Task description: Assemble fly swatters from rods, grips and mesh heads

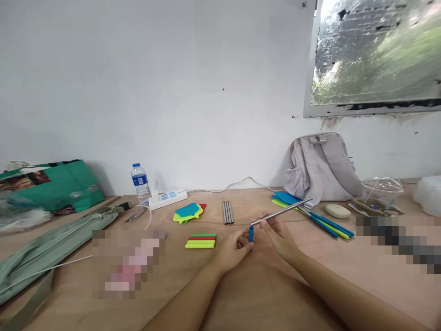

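My left hand [231,250] is closed around a blue plastic handle [251,233], held upright with its open end up. In my right hand [280,236] is a shiny metal tube [284,211], pinched near its lower end. The tube slants up to the right, and its lower end is close to the top of the handle; whether they touch I cannot tell. Left of my hands lie green, red and yellow handles [200,241] side by side. Beyond them are several metal tubes [228,213] and a stack of coloured fly swatter heads [188,211].
Fly swatters [327,224] with blue and yellow handles lie at the right, before a grey backpack [322,165]. Near them are a beige oval case [337,211] and a clear plastic container [382,191]. A power strip [168,198], water bottle [139,181] and green bag [72,186] stand left.
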`<state>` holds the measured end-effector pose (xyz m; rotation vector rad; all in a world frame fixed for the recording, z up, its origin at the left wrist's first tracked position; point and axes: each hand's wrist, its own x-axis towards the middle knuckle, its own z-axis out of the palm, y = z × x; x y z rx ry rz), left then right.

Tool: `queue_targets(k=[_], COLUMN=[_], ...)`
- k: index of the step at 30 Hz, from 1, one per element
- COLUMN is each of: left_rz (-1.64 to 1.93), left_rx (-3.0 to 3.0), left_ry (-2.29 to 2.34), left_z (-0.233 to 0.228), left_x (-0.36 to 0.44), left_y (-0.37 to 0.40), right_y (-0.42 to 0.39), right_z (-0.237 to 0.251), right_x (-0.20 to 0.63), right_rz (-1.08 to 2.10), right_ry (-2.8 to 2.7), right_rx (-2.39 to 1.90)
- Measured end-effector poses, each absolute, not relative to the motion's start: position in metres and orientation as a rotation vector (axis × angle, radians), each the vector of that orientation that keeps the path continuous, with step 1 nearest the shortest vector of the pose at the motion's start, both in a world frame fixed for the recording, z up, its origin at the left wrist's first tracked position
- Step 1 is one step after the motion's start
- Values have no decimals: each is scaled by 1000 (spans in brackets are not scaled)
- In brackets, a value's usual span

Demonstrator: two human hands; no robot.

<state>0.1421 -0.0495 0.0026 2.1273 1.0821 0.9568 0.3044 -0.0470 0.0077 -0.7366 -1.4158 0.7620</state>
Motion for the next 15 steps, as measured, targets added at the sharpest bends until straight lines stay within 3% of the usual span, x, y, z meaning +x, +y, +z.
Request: queue_targets(k=[15], left_rz=[866], left_rx=[2221], left_ry=[1068], left_z=[10], left_x=[144], left_y=[-54], right_y=[-44], right_z=[2], right_x=[311], right_rz=[464], right_ry=[-1524], right_rx=[-966])
